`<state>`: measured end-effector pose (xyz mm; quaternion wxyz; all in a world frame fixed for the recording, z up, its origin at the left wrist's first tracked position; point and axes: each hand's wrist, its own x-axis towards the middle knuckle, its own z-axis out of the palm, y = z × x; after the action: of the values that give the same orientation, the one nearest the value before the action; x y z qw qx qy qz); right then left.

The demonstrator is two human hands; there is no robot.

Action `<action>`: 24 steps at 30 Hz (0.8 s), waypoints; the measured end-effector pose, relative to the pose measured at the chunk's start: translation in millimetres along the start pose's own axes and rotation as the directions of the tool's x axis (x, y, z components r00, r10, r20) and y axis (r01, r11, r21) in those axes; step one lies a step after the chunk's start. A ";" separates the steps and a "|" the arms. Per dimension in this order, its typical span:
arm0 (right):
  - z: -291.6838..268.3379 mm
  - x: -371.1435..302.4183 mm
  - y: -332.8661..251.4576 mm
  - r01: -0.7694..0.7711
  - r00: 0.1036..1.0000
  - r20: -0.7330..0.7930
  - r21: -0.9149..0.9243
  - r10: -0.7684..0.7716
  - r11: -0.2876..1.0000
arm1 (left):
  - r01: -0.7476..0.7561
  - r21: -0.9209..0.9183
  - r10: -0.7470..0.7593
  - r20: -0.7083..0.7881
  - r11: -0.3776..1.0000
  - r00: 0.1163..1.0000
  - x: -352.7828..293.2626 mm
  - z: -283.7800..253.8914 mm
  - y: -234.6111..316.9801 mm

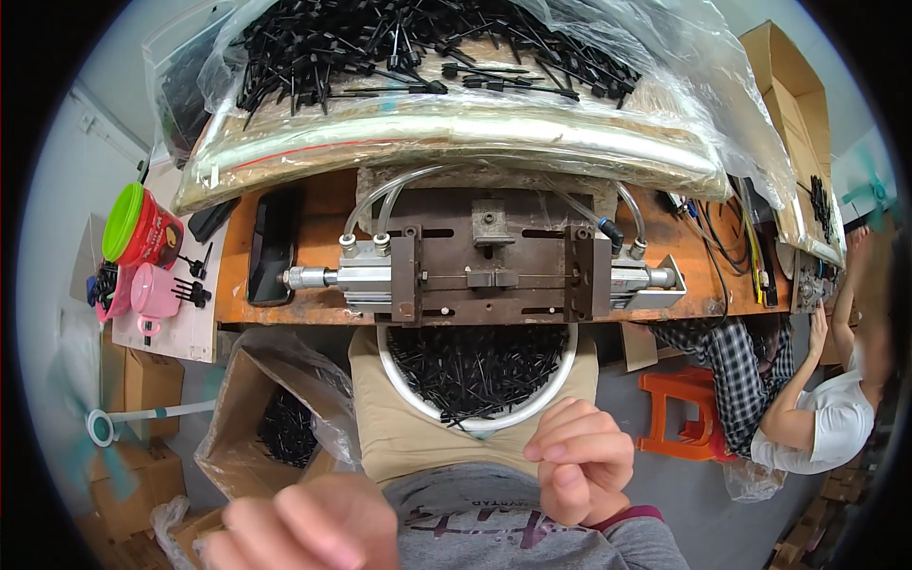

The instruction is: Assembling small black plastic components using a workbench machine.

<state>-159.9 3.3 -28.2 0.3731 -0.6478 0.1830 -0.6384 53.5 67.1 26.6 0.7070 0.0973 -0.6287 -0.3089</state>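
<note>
My left hand (304,524) is low at the left, above my lap, its fingers bent and smeared by motion; no held thing shows. To the right, my right hand (581,461) is raised with fingers curled toward the thumb. Whatever it may hold cannot be made out. On my lap, just beyond the hands, rests a white-rimmed basin (513,418) full of thin black plastic parts (465,366). Past it, a dark metal fixture (446,214) stands at the bench edge, with a small central clamp block (491,278) and a cylinder (366,281) on the left. Both hands are apart from it.
A plastic-lined tray (456,133) heaped with black parts spans the bench's far side. A phone (273,249), red tub (142,228) and pink cup (154,293) lie left. An open carton (252,408) stands below left. A co-worker (807,418) sits right, near an orange stool (679,413).
</note>
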 end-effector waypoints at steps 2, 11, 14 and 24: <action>6.4 1.0 2.3 -0.011 0.999 0.049 -0.037 0.013 0.999 | -0.359 0.180 0.401 -0.380 0.916 0.834 44.0 35.9 -25.1; -14.6 58.2 43.7 -0.083 0.995 -0.086 -0.317 0.058 0.945 | -0.161 -0.197 0.154 -0.050 0.967 0.987 49.5 9.7 -5.8; -8.7 116.6 72.0 0.058 0.996 -0.027 -0.470 -0.080 0.881 | -0.189 -0.152 0.164 -0.163 0.970 0.973 51.4 20.7 -1.4; -28.1 270.5 157.8 0.164 0.943 0.257 -0.912 0.212 0.377 | -0.299 -0.077 0.279 -0.204 0.951 0.938 36.0 15.5 -12.1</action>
<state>-117.3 -300.0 42.8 -0.0180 -0.8394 0.4516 -0.3018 35.7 41.3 53.1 0.8059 -0.0048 -0.5481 -0.2239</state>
